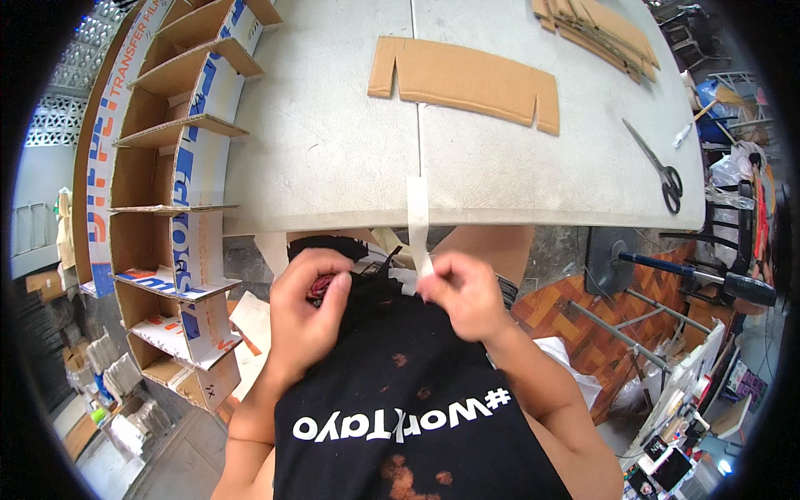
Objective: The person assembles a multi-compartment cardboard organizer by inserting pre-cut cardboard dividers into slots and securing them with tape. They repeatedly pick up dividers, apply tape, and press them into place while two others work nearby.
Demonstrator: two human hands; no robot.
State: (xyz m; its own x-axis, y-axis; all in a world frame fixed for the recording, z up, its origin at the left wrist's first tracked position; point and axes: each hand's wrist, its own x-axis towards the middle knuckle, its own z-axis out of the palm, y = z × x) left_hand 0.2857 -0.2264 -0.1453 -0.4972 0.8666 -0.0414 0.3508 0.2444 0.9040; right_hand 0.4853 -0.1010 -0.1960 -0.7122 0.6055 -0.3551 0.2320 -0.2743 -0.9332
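A strip of pale masking tape (417, 218) lies over the table's near edge, its upper end flat on the tabletop. The lower end hangs down to my right hand (462, 293), where thumb and forefinger pinch it. Over my lap, my left hand (308, 302) is curled with its thumb up. Something dark red shows inside its fingers, too covered to name. Farther back on the table lies a flat cardboard strip (467, 82) with a slit near each end. A pair of scissors (658, 167) with black handles rests toward the table's right edge.
A tall cardboard shelf of open compartments (167, 207) stands along the table's left side. Several cardboard pieces (596, 33) are stacked at the back right. The white table (325, 158) ends just ahead of my lap. A metal frame (646, 329) stands on the right.
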